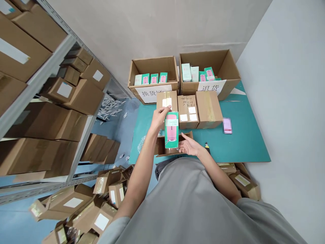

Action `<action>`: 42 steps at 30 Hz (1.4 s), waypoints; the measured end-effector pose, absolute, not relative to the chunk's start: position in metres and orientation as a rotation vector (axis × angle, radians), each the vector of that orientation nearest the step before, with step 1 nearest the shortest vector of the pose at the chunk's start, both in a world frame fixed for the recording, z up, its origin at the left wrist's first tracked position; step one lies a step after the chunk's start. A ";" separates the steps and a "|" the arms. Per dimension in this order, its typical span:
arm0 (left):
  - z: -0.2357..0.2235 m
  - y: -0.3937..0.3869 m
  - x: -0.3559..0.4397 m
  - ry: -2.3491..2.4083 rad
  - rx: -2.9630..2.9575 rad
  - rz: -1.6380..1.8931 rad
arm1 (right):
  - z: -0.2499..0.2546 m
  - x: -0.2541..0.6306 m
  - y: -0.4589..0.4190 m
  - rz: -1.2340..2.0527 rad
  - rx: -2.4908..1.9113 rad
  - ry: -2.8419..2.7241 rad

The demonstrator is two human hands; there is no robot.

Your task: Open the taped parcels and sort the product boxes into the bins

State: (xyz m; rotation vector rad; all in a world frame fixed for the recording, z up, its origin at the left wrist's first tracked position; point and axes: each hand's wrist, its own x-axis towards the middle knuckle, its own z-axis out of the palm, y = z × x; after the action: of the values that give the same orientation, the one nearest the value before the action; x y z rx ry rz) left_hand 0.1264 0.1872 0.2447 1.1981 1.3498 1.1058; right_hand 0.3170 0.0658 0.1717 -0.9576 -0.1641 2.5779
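Note:
My left hand (160,117) grips a small green and pink product box (172,132) by its top left corner. The product box is held upright, with its printed face and a pale label band towards me. At its lower right edge is my right hand (188,145), palm up, the thumb apart and the fingers stretched; whether they touch the box is unclear. Beneath both hands an open cardboard box (186,137) stands at the table's front edge, its inside partly hidden by the product box. Three closed cardboard boxes (209,109) stand just behind.
Two open cartons with paper signs, a left carton (172,87) and a right carton (186,88), hold similar product boxes. A cutter (207,147) and a blurred pink item (227,125) lie on the green table (243,145). Shelves (57,51) with cartons rise at left; cartons (101,217) crowd the floor.

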 end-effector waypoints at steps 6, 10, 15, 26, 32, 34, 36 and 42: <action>0.261 0.147 0.133 1.022 1.158 1.208 | 0.165 0.320 0.077 2.509 -0.927 -0.109; 0.267 0.117 0.135 0.886 1.132 1.206 | 0.157 0.325 0.096 2.341 -0.933 -0.177; 0.247 0.102 0.137 0.884 1.328 1.124 | 0.154 0.331 0.124 2.049 -0.846 -0.351; 0.217 0.106 0.150 1.131 0.969 1.112 | 0.147 0.365 0.174 1.693 -0.947 -0.316; 0.214 0.140 0.174 1.133 0.846 1.093 | 0.133 0.383 0.201 1.552 -0.987 -0.238; 0.213 0.156 0.184 1.139 0.809 1.111 | 0.131 0.389 0.209 1.485 -0.994 -0.238; 0.212 0.173 0.193 1.129 0.773 1.115 | 0.129 0.395 0.217 1.421 -0.984 -0.238; 0.208 0.212 0.213 1.086 0.758 1.038 | 0.126 0.412 0.240 1.311 -0.983 -0.214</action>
State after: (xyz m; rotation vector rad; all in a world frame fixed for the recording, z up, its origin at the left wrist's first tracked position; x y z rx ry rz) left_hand 0.2134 0.2120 0.2081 0.7579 1.0858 1.0382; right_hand 0.4119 0.2404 0.1265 -0.9830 -0.2140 1.3111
